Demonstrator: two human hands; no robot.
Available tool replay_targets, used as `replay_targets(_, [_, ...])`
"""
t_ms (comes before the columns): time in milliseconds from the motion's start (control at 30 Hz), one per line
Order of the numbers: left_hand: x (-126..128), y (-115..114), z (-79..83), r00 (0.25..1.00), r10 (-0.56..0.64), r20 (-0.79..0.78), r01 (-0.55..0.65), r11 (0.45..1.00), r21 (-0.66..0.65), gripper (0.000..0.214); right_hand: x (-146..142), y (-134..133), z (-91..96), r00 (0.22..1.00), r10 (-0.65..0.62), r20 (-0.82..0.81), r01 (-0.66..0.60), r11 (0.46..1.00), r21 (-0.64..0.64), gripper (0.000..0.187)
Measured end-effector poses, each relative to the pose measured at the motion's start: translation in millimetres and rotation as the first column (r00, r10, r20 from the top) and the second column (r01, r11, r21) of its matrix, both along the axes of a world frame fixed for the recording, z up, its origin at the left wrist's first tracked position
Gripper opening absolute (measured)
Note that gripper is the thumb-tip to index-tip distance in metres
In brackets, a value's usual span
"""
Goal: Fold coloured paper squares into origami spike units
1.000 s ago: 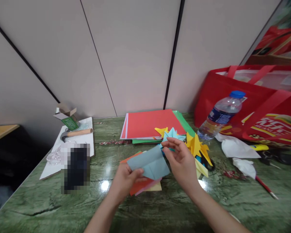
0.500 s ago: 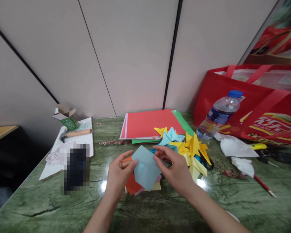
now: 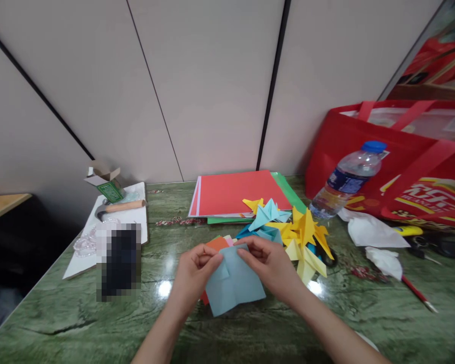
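Observation:
A square sheet of light blue paper (image 3: 237, 285) with crease lines hangs between my two hands, its lower edge toward me. My left hand (image 3: 195, 270) pinches the upper left corner between thumb and fingers. At the upper right corner, my right hand (image 3: 267, 260) grips the sheet the same way. Behind and partly under the sheet lie orange paper (image 3: 217, 243) and other coloured sheets, mostly covered. Just beyond my right hand is a pile of folded paper figures (image 3: 303, 227) in yellow, light blue and pale yellow.
Red sheets (image 3: 235, 192) over green ones lie at the wall. A water bottle (image 3: 347, 179) leans by a red bag (image 3: 402, 156) on the right, near tissues (image 3: 384, 262) and a red pen (image 3: 419, 294). Left are a white board (image 3: 141, 227), hammer (image 3: 125, 206), small box (image 3: 109, 189) and blurred dark object (image 3: 119, 263).
The blue paper has turned from a corner-down diamond to a square with its edge toward me. Both hands now hold its upper corners, and the view has shifted slightly.

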State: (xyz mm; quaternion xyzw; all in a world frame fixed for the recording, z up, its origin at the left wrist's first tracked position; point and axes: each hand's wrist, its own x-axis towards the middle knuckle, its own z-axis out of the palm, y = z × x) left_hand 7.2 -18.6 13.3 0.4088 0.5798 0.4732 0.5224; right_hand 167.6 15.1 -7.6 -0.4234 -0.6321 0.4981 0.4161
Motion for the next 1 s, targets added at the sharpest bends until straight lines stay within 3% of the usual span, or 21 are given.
replay_targets(167, [-2.1,0.8,-3.9,0.999,-0.011,-0.03,0.012,0.999,0.032,0.024,-1.6,-1.6,2.2,1.0,-0.013,-0.021,0.012,1.0,-0.01,0.013])
replay_targets(333, [-3.7,-0.5,-3.6,0.991,0.058,-0.118,-0.043,0.991,0.129,0.021,-3.7,-6.2,5.2,0.999,0.046,-0.028,-0.047,0.999,-0.018,0.014])
replay_targets(633, [-1.8,0.8,-7.1,0.996,-0.067,0.061,0.072,0.994,-0.079,0.029,-0.1,-0.9,6.3,0.984,-0.15,-0.098,0.152,0.988,0.015,0.013])
replay_targets(833, [-4.7,0.4,-11.2,0.994,0.008,0.109,-0.002,0.998,-0.063,0.024,0.6,-2.2,7.6,0.999,0.001,0.039,-0.011,0.961,0.275,0.026])
replay_targets(1000, [-4.4,1.4,-8.5,0.994,0.013,0.109,-0.006,0.998,-0.064,0.023,0.4,-2.1,10.4,0.994,0.081,0.071,-0.096,0.966,0.24,0.025])
